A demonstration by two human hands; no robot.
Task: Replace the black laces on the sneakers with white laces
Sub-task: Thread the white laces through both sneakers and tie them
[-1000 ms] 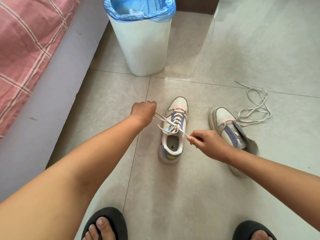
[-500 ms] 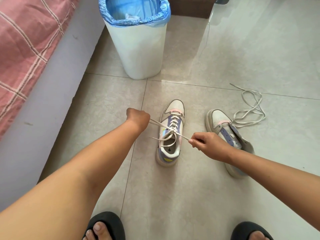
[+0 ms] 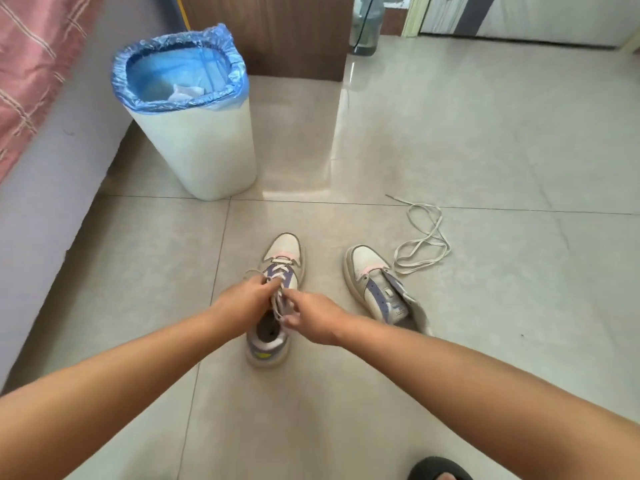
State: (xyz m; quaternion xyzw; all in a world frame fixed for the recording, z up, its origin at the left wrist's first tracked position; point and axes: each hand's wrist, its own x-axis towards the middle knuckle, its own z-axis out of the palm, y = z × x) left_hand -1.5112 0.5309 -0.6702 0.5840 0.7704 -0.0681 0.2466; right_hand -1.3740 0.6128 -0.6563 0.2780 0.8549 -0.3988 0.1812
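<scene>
Pinching the white lace (image 3: pixel 279 303) over the sneaker (image 3: pixel 275 306), the left hand (image 3: pixel 247 299) and right hand (image 3: pixel 311 318) meet, both arms outstretched.

Glossy floor tiles (image 3: pixel 450 133), crinkled plastic bin liner (image 3: pixel 180 102), woven cloth lace (image 3: pixel 422 242).

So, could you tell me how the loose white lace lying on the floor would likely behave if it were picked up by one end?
The loose lace lies in slack loops beside the unlaced sneaker, so it is probably floppy and would trail and dangle. It looks thin and flat, so likely very light. Its crossed loops might snag into a tangle as it lifts.
</scene>
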